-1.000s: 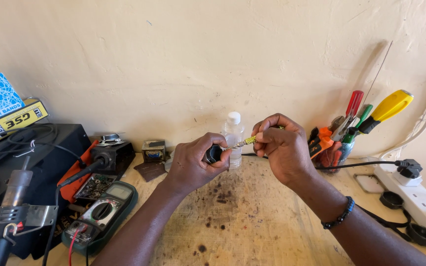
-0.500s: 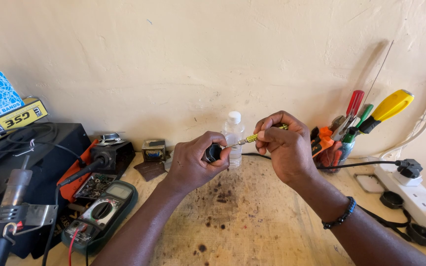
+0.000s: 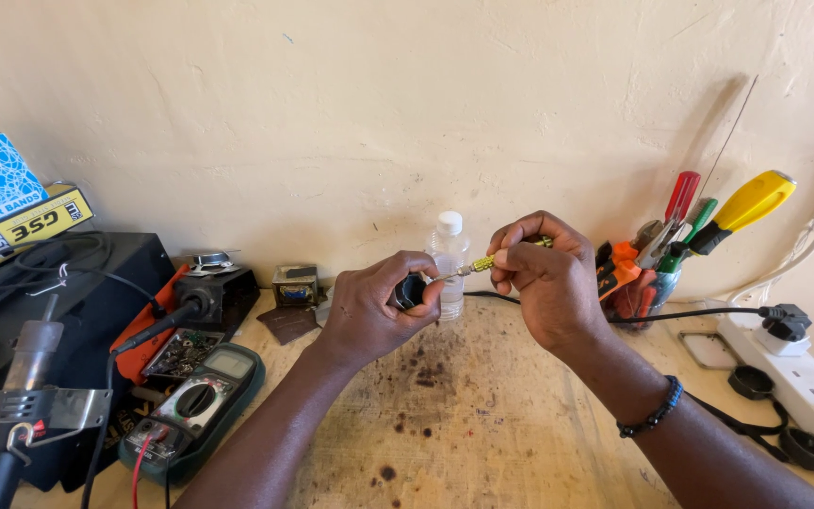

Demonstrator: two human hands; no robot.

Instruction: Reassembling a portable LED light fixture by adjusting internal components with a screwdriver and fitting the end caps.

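A small black rounded part (image 3: 409,290) sits gripped in the left hand (image 3: 374,306), above the middle of the workbench, mostly hidden by the curled fingers. A slim precision screwdriver (image 3: 487,262) with a yellow-gold knurled handle and thin metal shaft lies nearly level, slightly tilted, pinched in the right hand (image 3: 544,278). Its tip meets the black part from the right.
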